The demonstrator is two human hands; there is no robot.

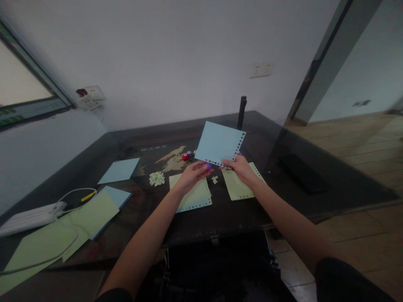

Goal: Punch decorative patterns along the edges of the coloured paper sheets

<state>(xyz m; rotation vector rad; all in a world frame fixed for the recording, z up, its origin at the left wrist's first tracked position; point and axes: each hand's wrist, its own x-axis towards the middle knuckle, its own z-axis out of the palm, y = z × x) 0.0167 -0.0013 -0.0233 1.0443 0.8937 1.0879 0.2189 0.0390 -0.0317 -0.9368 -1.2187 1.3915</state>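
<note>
In my right hand is a light blue sheet of paper, pinched at its lower right corner and raised above the table. Small dark heart-shaped holes run along its lower and right edges. My left hand is closed round a small purple craft punch, just below the sheet's lower edge; fingers cover much of it. Under my left hand lies a stack of punched sheets, pale green over blue. A pale green punched sheet lies below my right hand. Between them is a small heap of paper bits.
A bigger pile of paper bits lies left, near a red punch in a row of coloured ones. Further left are a blue sheet, green sheets and a white power strip with cable. A black stand rises behind.
</note>
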